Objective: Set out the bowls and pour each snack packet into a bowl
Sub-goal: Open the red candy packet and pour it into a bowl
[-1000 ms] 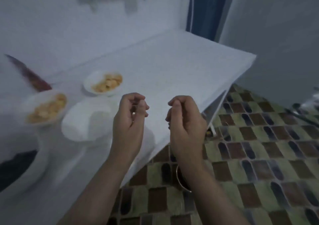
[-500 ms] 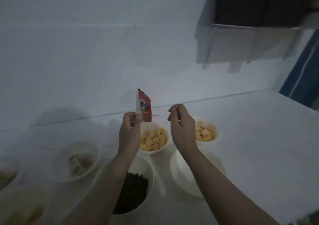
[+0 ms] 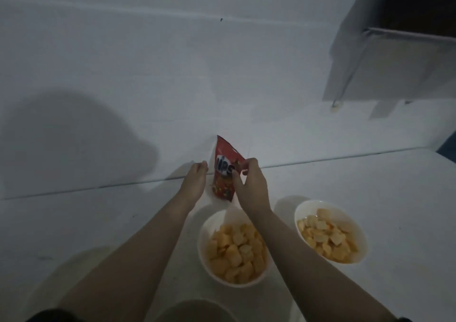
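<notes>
A red snack packet [image 3: 223, 173] stands upright at the back of the white table [image 3: 98, 223], against the wall. My right hand [image 3: 250, 186] pinches its right edge between thumb and fingers. My left hand [image 3: 195, 181] reaches to the packet's left edge with fingers together; whether it grips is unclear. In front of the packet sit two white bowls of yellow snack pieces, one [image 3: 201, 242] under my right forearm and one [image 3: 345, 214] to the right.
Another pale bowl [image 3: 195, 308] shows dimly at the bottom edge, with a dark shape [image 3: 49, 315] to its left. A grey cabinet [image 3: 394, 62] hangs on the wall at the upper right. The light is dim.
My view has swung from the table's end and the tiled floor to the wall. Both hands, shut on nothing before, have reached forward to the red packet, and the right one has taken hold.
</notes>
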`<state>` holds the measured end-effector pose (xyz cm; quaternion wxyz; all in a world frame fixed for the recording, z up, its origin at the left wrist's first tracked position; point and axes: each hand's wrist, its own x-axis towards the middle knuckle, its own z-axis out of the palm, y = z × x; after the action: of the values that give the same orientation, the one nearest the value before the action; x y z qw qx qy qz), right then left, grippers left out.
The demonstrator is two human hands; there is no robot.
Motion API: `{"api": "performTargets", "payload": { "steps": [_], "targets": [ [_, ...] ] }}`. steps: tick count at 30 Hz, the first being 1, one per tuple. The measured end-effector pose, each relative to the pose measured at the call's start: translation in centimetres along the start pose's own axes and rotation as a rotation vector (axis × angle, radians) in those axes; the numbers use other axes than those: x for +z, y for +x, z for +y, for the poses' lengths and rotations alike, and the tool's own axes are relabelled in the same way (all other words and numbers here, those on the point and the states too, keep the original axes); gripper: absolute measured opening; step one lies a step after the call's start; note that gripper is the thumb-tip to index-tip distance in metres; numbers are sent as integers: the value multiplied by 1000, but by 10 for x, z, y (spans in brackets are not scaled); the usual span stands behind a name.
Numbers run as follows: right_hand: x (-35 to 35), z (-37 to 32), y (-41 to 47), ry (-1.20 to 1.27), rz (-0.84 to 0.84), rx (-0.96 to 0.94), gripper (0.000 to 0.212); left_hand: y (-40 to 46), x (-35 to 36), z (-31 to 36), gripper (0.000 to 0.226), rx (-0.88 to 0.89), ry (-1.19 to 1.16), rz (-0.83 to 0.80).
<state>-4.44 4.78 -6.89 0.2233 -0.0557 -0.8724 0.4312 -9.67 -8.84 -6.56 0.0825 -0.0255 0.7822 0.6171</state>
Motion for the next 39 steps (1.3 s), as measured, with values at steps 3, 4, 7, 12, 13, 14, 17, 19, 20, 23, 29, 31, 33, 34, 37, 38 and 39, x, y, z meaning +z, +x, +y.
{"api": "performTargets", "payload": {
  "steps": [3,4,7,12,13,14,17,19,20,23,29,31,33,34,37,38,39],
  "targets": [
    [7,9,12,34,82,20,15,17,18,-1,50,42,15,-59],
    [9,11,15,57,98,26,14,19,23,0,51,57,12,-66],
    [15,18,26,171,127,78,11,37,34,-10,51,98,-20,-63],
    [13,21,35,324,205,147,13,50,35,-21,57,142,-8,-99],
    [11,20,36,376,217,163,12,46,35,-18,53,146,-33,-98],
    [9,18,37,419,230,173,11,42,35,-15,46,138,-67,-84],
    [-3,3,37,517,267,170,10,23,33,-2,47,181,-114,-12],
    [-13,-10,34,577,279,165,11,8,34,10,47,226,-114,48],
    [-20,-17,32,600,287,161,13,0,35,17,44,247,-117,76],
    [-43,-34,21,651,315,142,20,-27,41,38,46,293,-125,146],
    [-111,-53,-21,695,405,121,26,-99,71,70,59,360,-152,101],
    [-141,-53,-40,697,453,121,26,-128,90,78,60,370,-155,70],
    [-171,-50,-58,704,489,140,25,-156,111,86,61,386,-160,33],
    [-188,-47,-70,707,505,150,24,-172,123,90,62,391,-162,8],
    [-234,-38,-99,701,526,160,21,-209,154,100,60,391,-178,-74],
    [-250,-34,-110,693,533,159,20,-220,165,101,58,389,-179,-109],
    [-266,-30,-121,683,541,155,20,-231,176,101,56,388,-185,-145]
  ]
}}
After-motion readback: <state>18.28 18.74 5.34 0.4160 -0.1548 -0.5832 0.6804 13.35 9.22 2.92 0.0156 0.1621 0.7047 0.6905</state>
